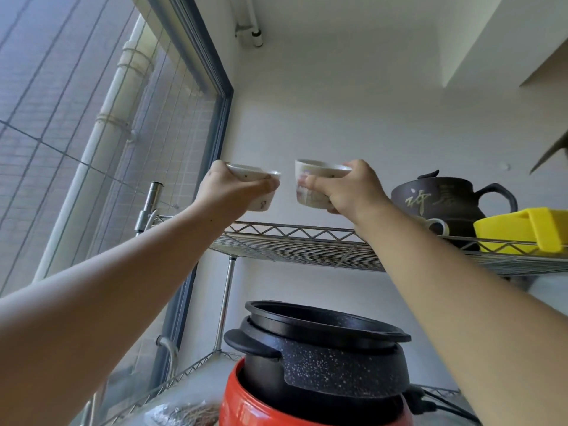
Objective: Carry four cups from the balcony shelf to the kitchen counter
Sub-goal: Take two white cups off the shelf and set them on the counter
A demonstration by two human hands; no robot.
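Both arms reach up above the top tier of a wire shelf (295, 241). My left hand (227, 192) grips a small white patterned cup (261, 202), tilted, its rim pinched between thumb and fingers. My right hand (344, 189) holds a second white cup (307, 179) of the same kind, nearly upright, fingers wrapped around its right side. Both cups hang in the air a little above the shelf and about a hand's width apart. Another white cup's handle (438, 226) shows on the shelf behind my right wrist.
A dark brown teapot (442, 198) and a yellow container (522, 232) stand on the top shelf at the right. Below sits a black speckled pot (322, 361) on a red cooker (246, 407). A window with a grey frame (219, 124) runs along the left.
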